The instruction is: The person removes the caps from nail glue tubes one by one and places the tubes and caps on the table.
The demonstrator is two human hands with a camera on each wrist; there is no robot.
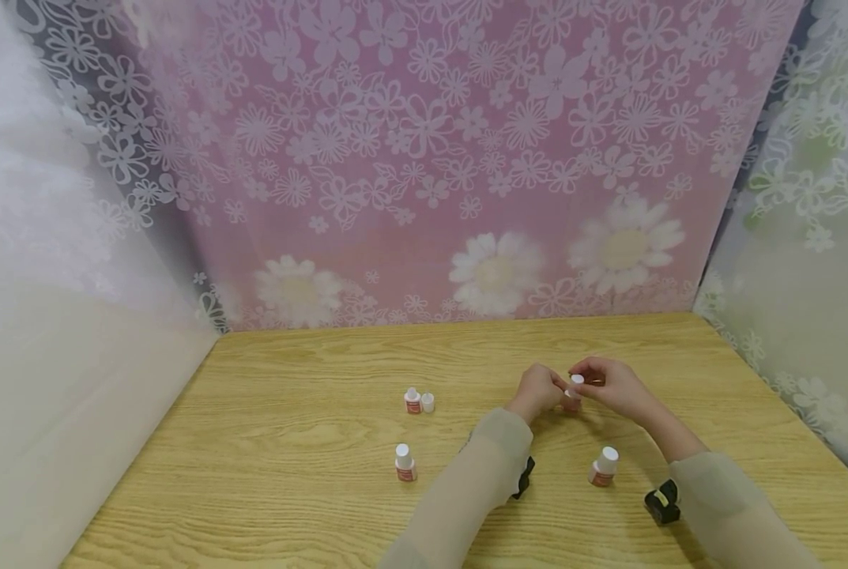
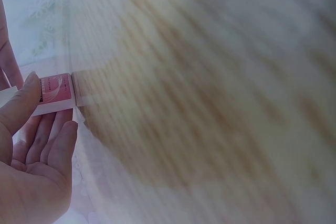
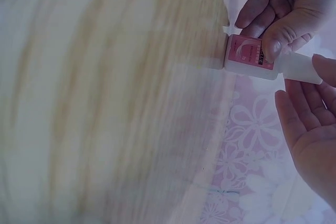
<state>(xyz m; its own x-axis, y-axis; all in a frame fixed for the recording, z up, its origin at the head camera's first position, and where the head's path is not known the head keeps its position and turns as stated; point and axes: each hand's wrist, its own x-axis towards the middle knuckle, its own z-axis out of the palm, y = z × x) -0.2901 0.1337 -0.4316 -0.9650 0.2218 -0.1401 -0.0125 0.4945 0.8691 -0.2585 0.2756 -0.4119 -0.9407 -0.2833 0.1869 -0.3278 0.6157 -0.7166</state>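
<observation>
One red-labelled bottle (image 3: 253, 55) upright on counter (image 1: 310, 490), pinched by my left hand (image 1: 540, 389); my right hand (image 1: 614, 389) pinches its white cap (image 1: 577, 380). Farther left, uncapped bottle (image 1: 412, 405), loose cap (image 1: 427, 403) just beside it.

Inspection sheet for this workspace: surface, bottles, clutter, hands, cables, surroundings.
Surface: yellowish wooden tabletop.
Job's things: small white plastic bottle with red label, held; white cap at its neck. Standing: capped bottle near left, capped bottle near right, uncapped bottle far left, loose cap beside it.
Clutter: nothing seen.
Left hand: pinches the held bottle.
Right hand: grips its cap.
Cables: nothing seen.
Surroundings: pink floral curtain behind; pale floral sheets both sides.
</observation>
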